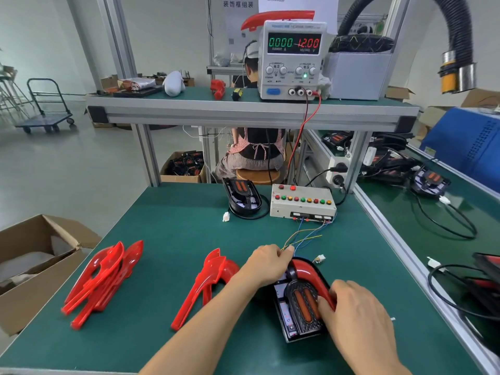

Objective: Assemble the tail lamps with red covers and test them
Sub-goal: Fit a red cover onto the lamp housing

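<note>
While the tail lamp (299, 307) lies flat on the green bench (173, 239) near its front edge, both hands work on it. A red cover (311, 277) sits on the lamp's upper right side, curving over the black housing beside two orange light strips. The right hand (357, 315) rests on the cover's lower end, its fingers (324, 307) curled down onto the red plastic and the lamp face, gripping there. The left hand (266, 266) lies at the lamp's top edge, fingers bent together and pinching the thin coloured wires (305, 236) that run from there to the test box (301, 201) (a pale box with a row of red, green and yellow buttons) farther back on the bench.

Left of the lamp, touching the left forearm, lies a small stack of spare red covers (205, 285), and a larger stack of red covers (102, 277) lies well apart toward the bench's left edge. A second lamp without cover (242, 196) stands just left of the test box, a white connector (226, 216) near it. On the upper shelf a power supply (293, 58) reads 0.000 and 12.00. An open cardboard box (35, 266) sits beside the bench at left.
</note>
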The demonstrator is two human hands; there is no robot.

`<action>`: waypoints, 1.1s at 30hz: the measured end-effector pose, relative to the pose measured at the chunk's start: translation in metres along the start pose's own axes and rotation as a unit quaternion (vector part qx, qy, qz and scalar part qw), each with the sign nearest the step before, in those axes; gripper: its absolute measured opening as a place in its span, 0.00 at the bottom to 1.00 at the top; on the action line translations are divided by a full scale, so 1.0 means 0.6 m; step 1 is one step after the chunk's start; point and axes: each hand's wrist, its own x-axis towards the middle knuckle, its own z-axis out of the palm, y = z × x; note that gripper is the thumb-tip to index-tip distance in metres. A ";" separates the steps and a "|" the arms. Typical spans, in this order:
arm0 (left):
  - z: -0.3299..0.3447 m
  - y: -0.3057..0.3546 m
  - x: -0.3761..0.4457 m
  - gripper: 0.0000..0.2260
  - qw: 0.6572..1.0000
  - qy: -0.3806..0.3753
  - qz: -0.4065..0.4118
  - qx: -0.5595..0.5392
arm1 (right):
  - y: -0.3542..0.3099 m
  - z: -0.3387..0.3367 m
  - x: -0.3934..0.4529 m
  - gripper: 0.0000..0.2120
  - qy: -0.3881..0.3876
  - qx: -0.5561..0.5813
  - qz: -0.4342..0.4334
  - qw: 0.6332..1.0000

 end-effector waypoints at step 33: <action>0.031 -0.031 -0.029 0.21 0.927 0.092 0.101 -0.349 | 0.086 0.068 -0.041 0.27 0.026 0.418 0.021 0.908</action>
